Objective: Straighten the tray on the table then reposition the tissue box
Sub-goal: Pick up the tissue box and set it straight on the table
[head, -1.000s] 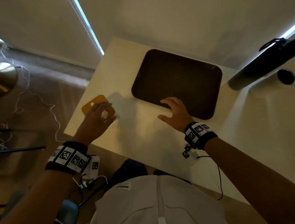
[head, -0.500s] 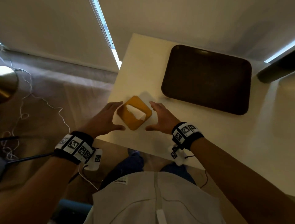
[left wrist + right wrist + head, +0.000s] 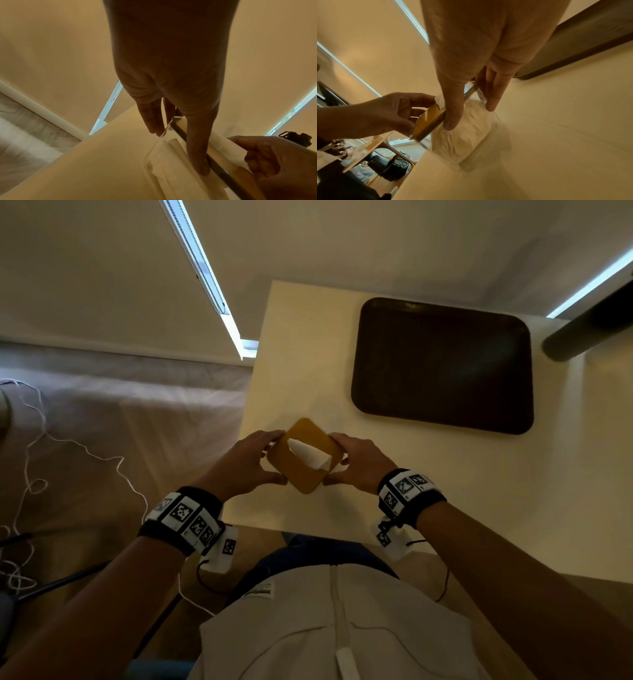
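Observation:
The tissue box [image 3: 298,474] has a clear body, a mustard-yellow lid and a white tissue [image 3: 310,456] sticking out. It stands corner-on near the front left corner of the cream table [image 3: 445,508]. My left hand [image 3: 270,457] grips its left side between fingers and thumb, and my right hand [image 3: 339,460] grips its right side the same way. The left wrist view shows my thumb along the lid edge over the clear wall [image 3: 171,169]. In the right wrist view the box [image 3: 467,135] is full of tissues. The dark brown tray [image 3: 442,364] lies square at the far right, untouched.
The table's left edge [image 3: 250,392] runs close beside the box. A dark cylinder [image 3: 589,330] lies past the tray at the far right. White cables [image 3: 68,446] trail over the floor to the left. Bare tabletop stretches between the box and the tray.
My right hand left the tray's front edge and came over to the tissue box. Both hands, open beside the box half a second ago, now grip its sides.

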A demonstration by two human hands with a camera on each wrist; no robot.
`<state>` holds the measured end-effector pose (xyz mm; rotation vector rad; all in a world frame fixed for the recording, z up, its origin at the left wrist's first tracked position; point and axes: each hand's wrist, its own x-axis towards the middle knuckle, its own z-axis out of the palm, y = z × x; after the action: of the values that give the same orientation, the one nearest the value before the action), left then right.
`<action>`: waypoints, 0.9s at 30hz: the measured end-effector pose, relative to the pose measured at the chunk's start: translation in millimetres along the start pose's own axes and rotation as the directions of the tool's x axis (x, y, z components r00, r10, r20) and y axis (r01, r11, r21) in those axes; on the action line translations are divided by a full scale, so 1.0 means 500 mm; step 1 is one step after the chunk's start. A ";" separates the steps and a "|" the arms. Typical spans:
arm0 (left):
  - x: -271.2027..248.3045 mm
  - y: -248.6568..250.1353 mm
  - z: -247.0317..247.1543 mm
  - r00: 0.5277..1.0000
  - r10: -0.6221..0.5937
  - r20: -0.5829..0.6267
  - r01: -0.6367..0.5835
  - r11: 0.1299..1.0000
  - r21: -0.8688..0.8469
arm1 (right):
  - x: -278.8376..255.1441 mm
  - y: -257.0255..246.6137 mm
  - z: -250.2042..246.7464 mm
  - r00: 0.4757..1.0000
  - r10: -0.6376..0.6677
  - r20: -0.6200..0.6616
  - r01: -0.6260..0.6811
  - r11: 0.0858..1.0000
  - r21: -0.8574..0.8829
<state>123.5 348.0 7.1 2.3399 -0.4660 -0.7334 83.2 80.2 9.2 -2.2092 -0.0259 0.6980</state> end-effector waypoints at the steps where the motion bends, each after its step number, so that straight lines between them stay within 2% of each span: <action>1: 0.006 0.001 -0.004 1.000 -0.004 -0.002 0.004 1.000 -0.010 | 0.006 -0.001 -0.008 1.000 -0.011 0.009 0.011 1.000 0.007; 10: 0.117 0.037 -0.101 0.998 0.001 -0.069 -0.001 1.000 -0.003 | 0.124 -0.033 -0.127 0.996 -0.081 0.026 0.080 0.997 0.015; 21: 0.378 0.008 -0.287 0.998 0.017 -0.066 -0.017 1.000 -0.001 | 0.366 -0.114 -0.293 0.996 -0.020 -0.086 0.010 0.993 -0.115; 27: 0.502 -0.010 -0.348 0.995 0.025 -0.096 -0.027 0.999 -0.019 | 0.476 -0.133 -0.357 0.990 -0.006 -0.140 -0.020 0.983 -0.181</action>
<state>426.2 308.9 19.4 2.3338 -0.4442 -0.6080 386.0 58.4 37.3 -2.4301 -0.0107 0.5613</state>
